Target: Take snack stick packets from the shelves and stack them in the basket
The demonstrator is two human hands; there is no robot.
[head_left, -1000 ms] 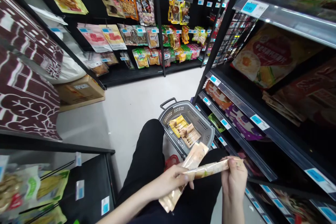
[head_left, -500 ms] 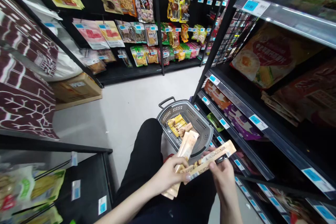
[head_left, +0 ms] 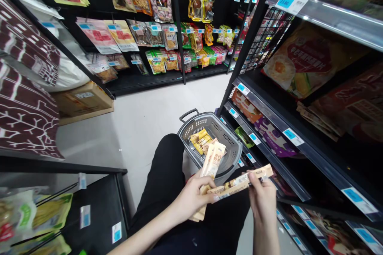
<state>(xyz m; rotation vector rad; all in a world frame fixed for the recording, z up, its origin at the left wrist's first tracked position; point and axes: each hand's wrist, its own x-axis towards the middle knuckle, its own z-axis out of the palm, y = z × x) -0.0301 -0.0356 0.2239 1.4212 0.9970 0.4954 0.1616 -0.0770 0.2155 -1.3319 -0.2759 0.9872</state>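
Slim pkt (head_left: pixel 235 185), contents unclear, btwn L hand (head_left: pixel 191 196) & R hand (head_left: pixel 263 195)

Pale grey, smooth floor (head_left: pixel 140 127), on which stands a grey plastic shopping basket (head_left: pixel 233 152) with perforated walls and a black handle; flat yellow packets (head_left: pixel 200 140) lie inside it. At right, a black shelf with a clear front rail (head_left: pixel 268 112) bears a large plastic bag with a dark red label (head_left: pixel 308 57); the lower shelf (head_left: pixel 244 126) carries orange (head_left: pixel 247 105) and purple multipacks (head_left: pixel 271 135).
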